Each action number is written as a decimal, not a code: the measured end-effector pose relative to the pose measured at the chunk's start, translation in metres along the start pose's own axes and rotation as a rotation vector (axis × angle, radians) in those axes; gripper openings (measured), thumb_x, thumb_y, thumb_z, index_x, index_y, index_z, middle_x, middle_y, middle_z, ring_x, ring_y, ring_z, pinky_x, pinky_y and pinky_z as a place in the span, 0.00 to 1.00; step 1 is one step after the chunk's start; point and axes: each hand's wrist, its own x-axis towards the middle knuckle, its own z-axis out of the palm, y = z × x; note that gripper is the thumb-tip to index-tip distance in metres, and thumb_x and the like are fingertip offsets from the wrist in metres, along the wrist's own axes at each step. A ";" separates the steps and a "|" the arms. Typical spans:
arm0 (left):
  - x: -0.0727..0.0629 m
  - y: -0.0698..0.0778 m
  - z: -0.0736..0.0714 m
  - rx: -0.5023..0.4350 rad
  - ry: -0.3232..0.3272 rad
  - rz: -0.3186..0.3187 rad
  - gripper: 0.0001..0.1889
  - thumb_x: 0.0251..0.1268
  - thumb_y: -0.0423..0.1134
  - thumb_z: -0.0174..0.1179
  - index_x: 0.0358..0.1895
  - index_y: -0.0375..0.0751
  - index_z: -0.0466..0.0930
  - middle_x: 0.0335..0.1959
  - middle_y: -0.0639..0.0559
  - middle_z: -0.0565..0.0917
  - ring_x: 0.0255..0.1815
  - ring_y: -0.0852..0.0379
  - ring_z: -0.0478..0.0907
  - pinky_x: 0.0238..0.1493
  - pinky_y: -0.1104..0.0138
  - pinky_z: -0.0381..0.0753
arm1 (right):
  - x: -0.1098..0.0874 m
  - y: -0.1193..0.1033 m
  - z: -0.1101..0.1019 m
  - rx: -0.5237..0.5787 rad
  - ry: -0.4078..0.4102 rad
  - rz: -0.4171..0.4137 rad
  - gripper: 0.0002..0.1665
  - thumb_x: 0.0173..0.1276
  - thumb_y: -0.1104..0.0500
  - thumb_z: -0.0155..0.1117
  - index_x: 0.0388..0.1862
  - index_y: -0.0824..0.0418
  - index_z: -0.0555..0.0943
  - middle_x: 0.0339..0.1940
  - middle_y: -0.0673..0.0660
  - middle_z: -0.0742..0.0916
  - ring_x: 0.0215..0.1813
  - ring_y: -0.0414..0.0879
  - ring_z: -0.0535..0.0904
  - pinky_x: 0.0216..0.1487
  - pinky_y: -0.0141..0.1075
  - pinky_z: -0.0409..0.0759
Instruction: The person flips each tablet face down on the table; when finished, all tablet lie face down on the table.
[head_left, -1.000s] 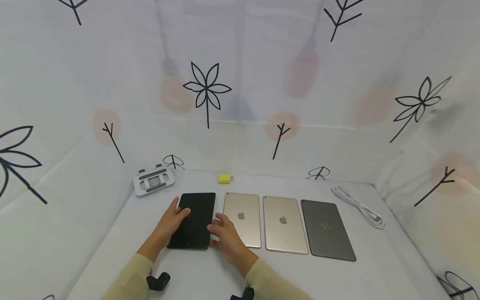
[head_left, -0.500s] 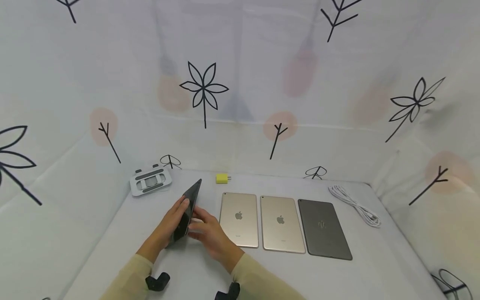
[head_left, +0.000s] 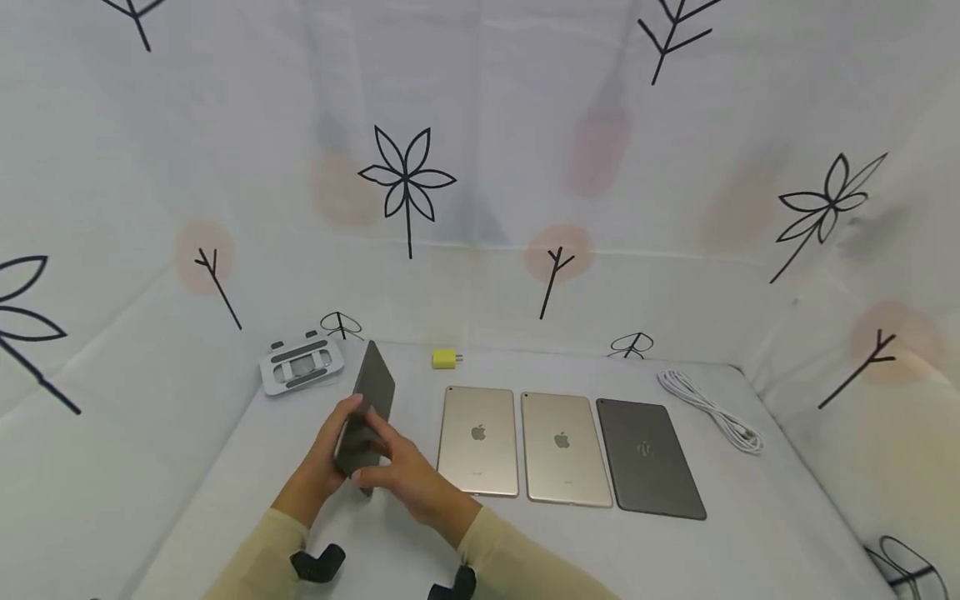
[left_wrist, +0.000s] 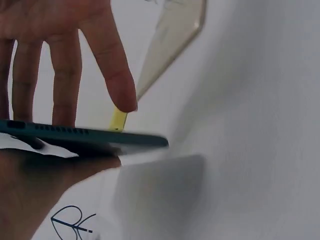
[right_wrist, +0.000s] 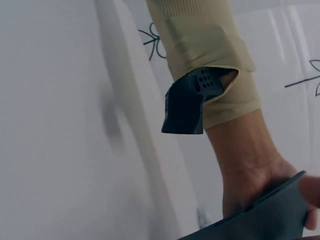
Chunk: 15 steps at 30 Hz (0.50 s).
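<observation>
A dark tablet stands tilted on edge above the left part of the white table, its grey back turned to the right. My left hand grips it by its left side. My right hand is on the back side, fingers spread. Seen from the left wrist, the tablet's port edge faces the camera, and the right hand's straight fingers reach down to the back. In the right wrist view the tablet hides most of the left hand.
Two gold tablets and a dark grey one lie face down in a row to the right. Behind are a white stand-like device and a yellow charger plug. A coiled white cable lies at far right.
The dark tablet has been lifted from lying screen up and turned, so its back now shows. The right hand has moved left along with it.
</observation>
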 end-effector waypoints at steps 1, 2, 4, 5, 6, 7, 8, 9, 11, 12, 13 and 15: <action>-0.001 0.001 0.000 -0.057 0.003 -0.002 0.40 0.77 0.61 0.36 0.84 0.46 0.39 0.78 0.38 0.54 0.74 0.42 0.59 0.73 0.48 0.63 | -0.001 -0.002 0.000 -0.063 0.015 0.002 0.53 0.62 0.62 0.69 0.83 0.45 0.57 0.82 0.54 0.62 0.81 0.56 0.59 0.76 0.57 0.63; -0.002 0.002 0.000 -0.123 0.009 -0.004 0.38 0.78 0.60 0.36 0.83 0.49 0.41 0.75 0.41 0.59 0.69 0.46 0.63 0.69 0.53 0.69 | -0.003 -0.005 0.001 -0.144 0.029 0.002 0.52 0.62 0.60 0.69 0.83 0.46 0.57 0.82 0.54 0.64 0.80 0.54 0.60 0.76 0.55 0.64; -0.003 0.003 -0.001 -0.235 0.012 0.013 0.33 0.79 0.58 0.34 0.81 0.53 0.47 0.68 0.49 0.68 0.62 0.54 0.70 0.61 0.61 0.74 | -0.006 -0.008 0.000 -0.327 0.058 -0.019 0.51 0.63 0.59 0.69 0.83 0.48 0.59 0.80 0.54 0.67 0.79 0.52 0.62 0.75 0.53 0.66; -0.004 0.003 -0.003 -0.273 0.008 0.024 0.30 0.80 0.57 0.33 0.80 0.54 0.50 0.64 0.53 0.71 0.59 0.57 0.72 0.58 0.64 0.76 | -0.007 -0.010 0.000 -0.414 0.076 -0.037 0.50 0.63 0.58 0.69 0.82 0.49 0.60 0.80 0.53 0.67 0.79 0.52 0.62 0.75 0.53 0.66; -0.004 0.003 -0.004 -0.317 0.005 0.035 0.28 0.81 0.57 0.32 0.77 0.54 0.53 0.60 0.56 0.73 0.57 0.60 0.74 0.56 0.66 0.78 | -0.008 -0.011 -0.001 -0.491 0.096 -0.051 0.48 0.63 0.58 0.69 0.82 0.50 0.61 0.81 0.53 0.66 0.80 0.52 0.62 0.76 0.53 0.65; -0.004 0.003 -0.006 -0.360 0.006 0.046 0.25 0.82 0.57 0.32 0.74 0.55 0.56 0.57 0.58 0.76 0.54 0.62 0.76 0.55 0.67 0.79 | -0.009 -0.011 -0.002 -0.545 0.122 -0.059 0.48 0.64 0.58 0.69 0.81 0.51 0.62 0.81 0.53 0.66 0.80 0.53 0.61 0.76 0.53 0.65; -0.004 0.003 -0.009 -0.388 0.011 0.055 0.23 0.82 0.57 0.33 0.72 0.57 0.57 0.54 0.60 0.78 0.53 0.63 0.77 0.53 0.68 0.79 | -0.010 -0.010 -0.004 -0.588 0.154 -0.063 0.47 0.64 0.58 0.69 0.81 0.53 0.62 0.82 0.55 0.65 0.81 0.54 0.60 0.76 0.53 0.65; -0.003 0.004 -0.012 -0.403 0.012 0.062 0.21 0.82 0.56 0.34 0.71 0.59 0.59 0.52 0.61 0.79 0.52 0.64 0.78 0.52 0.68 0.80 | -0.010 -0.010 -0.007 -0.608 0.188 -0.059 0.47 0.64 0.57 0.70 0.80 0.55 0.63 0.82 0.57 0.64 0.81 0.55 0.60 0.76 0.54 0.65; -0.001 0.004 -0.018 -0.400 0.027 0.085 0.18 0.83 0.55 0.36 0.68 0.63 0.60 0.51 0.62 0.79 0.51 0.64 0.78 0.50 0.69 0.81 | -0.009 -0.007 -0.013 -0.581 0.248 -0.036 0.48 0.63 0.58 0.73 0.80 0.59 0.63 0.81 0.60 0.64 0.78 0.59 0.64 0.73 0.54 0.68; 0.001 0.004 -0.021 -0.392 0.041 0.093 0.16 0.84 0.53 0.37 0.68 0.64 0.61 0.50 0.62 0.79 0.49 0.64 0.78 0.48 0.69 0.82 | -0.009 -0.006 -0.017 -0.550 0.273 -0.011 0.49 0.62 0.57 0.74 0.80 0.60 0.63 0.81 0.61 0.64 0.75 0.59 0.68 0.71 0.53 0.72; 0.003 0.003 -0.023 -0.374 0.059 0.105 0.16 0.84 0.52 0.39 0.68 0.64 0.61 0.49 0.62 0.79 0.48 0.64 0.79 0.46 0.69 0.82 | -0.008 -0.005 -0.020 -0.503 0.293 0.006 0.50 0.61 0.58 0.76 0.80 0.61 0.62 0.80 0.62 0.66 0.71 0.58 0.73 0.68 0.52 0.75; 0.007 0.002 -0.027 -0.334 0.095 0.124 0.15 0.84 0.49 0.42 0.67 0.64 0.63 0.47 0.63 0.81 0.44 0.65 0.80 0.42 0.70 0.83 | -0.007 -0.004 -0.028 -0.405 0.310 0.031 0.53 0.60 0.59 0.77 0.80 0.64 0.61 0.76 0.63 0.71 0.60 0.55 0.80 0.60 0.49 0.81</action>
